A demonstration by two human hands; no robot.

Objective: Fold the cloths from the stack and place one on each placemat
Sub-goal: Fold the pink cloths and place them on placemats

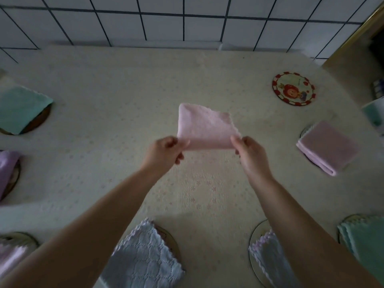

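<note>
A folded pink cloth [204,126] is held above the middle of the table. My left hand [165,151] pinches its near left corner and my right hand [250,153] pinches its near right corner. A round placemat with a red rim and a cartoon picture [293,88] lies bare at the far right. Around the table other round placemats carry folded cloths: a green one [20,109] at the far left, a pink one [327,147] at the right, a grey-white one [143,258] near me.
The table has a cream patterned cover [128,86] and stands against a white tiled wall [166,19]. More cloth-covered placemats sit at the left edge [6,171], near right [268,256] and far near-right [365,238]. A white container [374,113] stands at the right edge.
</note>
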